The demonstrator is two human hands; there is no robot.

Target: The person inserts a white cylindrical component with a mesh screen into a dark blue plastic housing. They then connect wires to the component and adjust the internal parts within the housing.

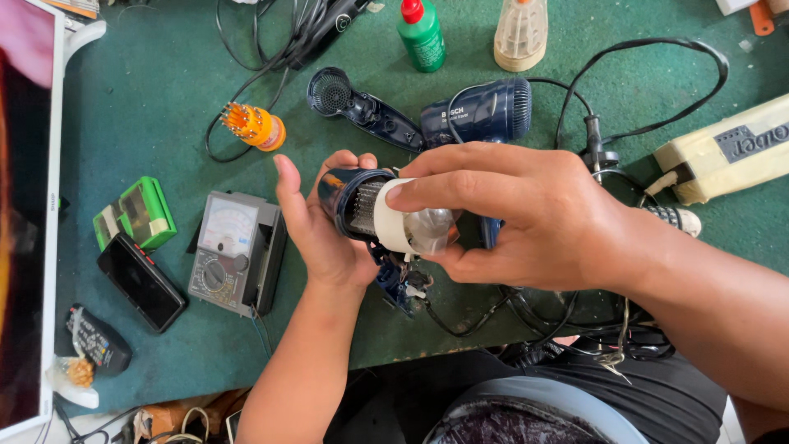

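Observation:
My left hand [316, 226] cups a dark blue hair-dryer barrel [349, 197] from below and the left. Its open end shows a metal heating coil. My right hand [514, 218] grips the white band and clear inner piece [411, 226] at the barrel's right end, fingers over the top. Loose wires and small dark blue parts [403, 284] hang beneath the barrel. Behind my hands lie a dark blue hair-dryer body [481, 111] and a separated dark blue shell half with a round grille [353, 103].
On the green mat [148, 107] are a grey analog multimeter [234, 251], a black phone [141, 282], a green box [136, 214], an orange screwdriver-bit holder [256, 126], a green bottle [422, 34], a clear bottle [520, 33], black cables [641, 74] and a cream-coloured block [731, 148]. A screen edge [29, 214] runs along the left.

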